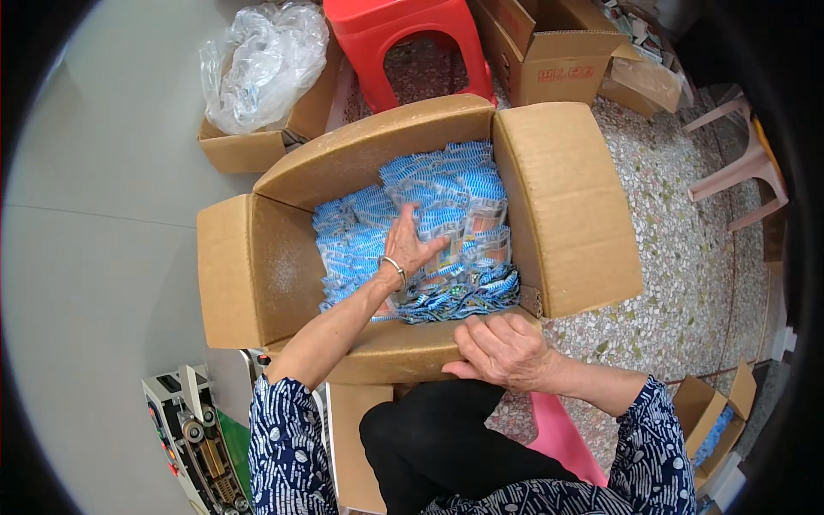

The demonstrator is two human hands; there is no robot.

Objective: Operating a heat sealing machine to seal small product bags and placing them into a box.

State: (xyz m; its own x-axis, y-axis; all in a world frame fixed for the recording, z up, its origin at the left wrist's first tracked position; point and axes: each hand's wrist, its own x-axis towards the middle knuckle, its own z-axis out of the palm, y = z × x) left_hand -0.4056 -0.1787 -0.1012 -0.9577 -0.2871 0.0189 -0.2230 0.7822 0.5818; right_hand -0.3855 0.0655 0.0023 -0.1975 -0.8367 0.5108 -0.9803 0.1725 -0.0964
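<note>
A large open cardboard box (571, 206) stands in front of me with its flaps folded out. Rows of small clear packets with blue-and-white striped tops (356, 257) fill it; those at the near right lie flatter, with dark and green patterns. My left hand (412, 245), a bracelet at its wrist, rests on the packets near the middle, thumb apart from the fingers. Nothing shows in its grasp. My right hand (502, 348) is closed over the box's near edge at the right, fingers curled on top and thumb on the near side.
Beyond the box are a red plastic stool (412, 43), a carton with crumpled clear plastic (270, 69) and another open carton (558, 64). A pale stool (742, 167) stands at right. A machine with rollers (202, 438) sits lower left; a small carton (699, 421) lower right.
</note>
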